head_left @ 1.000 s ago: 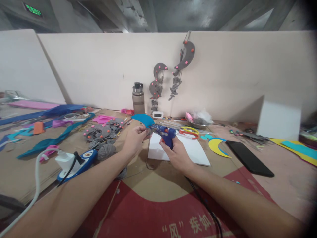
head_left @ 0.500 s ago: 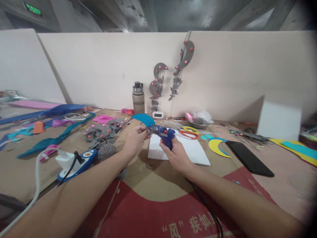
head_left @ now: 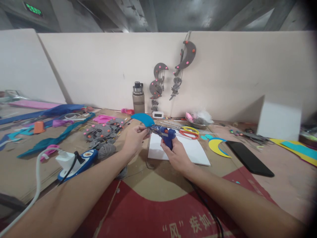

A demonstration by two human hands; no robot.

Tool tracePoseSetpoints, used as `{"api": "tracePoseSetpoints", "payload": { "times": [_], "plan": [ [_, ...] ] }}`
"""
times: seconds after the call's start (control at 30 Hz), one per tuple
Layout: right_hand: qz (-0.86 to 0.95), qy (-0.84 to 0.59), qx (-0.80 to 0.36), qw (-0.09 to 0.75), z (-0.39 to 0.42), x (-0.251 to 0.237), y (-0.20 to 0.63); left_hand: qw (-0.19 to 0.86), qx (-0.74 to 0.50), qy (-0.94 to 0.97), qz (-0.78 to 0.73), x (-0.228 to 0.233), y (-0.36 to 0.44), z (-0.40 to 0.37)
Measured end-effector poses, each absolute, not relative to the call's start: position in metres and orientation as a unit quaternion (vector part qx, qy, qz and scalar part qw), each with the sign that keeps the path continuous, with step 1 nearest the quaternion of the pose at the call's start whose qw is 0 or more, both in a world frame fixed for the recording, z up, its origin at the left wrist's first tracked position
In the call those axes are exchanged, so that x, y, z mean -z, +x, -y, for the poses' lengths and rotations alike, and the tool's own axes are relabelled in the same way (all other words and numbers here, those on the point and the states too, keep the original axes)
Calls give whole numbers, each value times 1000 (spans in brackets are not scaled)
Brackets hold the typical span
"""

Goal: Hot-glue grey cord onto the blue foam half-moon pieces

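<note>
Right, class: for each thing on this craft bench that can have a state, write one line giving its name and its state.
left hand: shut, pinching the blue foam piece.
right hand: shut around the glue gun.
blue foam piece: held up off the bench.
glue gun: held, nozzle pointing at the foam piece.
water bottle: upright, cap on.
scissors: lying flat, untouched.
phone: lying flat, screen dark.
white sheet: lying flat.

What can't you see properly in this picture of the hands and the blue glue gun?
Head view:
- Glue gun nozzle tip: too small, hidden against the left hand.
- Whether glue is coming out: too small.
- Clock digits: too small.
- Right hand trigger finger: hidden behind the gun.
</note>
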State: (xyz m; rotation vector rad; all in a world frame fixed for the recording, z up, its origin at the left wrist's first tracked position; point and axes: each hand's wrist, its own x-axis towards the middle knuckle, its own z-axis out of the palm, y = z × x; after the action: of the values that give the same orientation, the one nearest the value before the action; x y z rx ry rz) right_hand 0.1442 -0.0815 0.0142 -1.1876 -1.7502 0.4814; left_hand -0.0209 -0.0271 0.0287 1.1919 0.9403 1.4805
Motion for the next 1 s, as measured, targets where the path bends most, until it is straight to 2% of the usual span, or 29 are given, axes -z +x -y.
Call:
{"api": "tracePoseSetpoints", "payload": {
  "times": [1.0],
  "plan": [
    [697,-487,-191,490,78,-12,147,505,-639,460,-353,-35,-21,30]
  ]
}}
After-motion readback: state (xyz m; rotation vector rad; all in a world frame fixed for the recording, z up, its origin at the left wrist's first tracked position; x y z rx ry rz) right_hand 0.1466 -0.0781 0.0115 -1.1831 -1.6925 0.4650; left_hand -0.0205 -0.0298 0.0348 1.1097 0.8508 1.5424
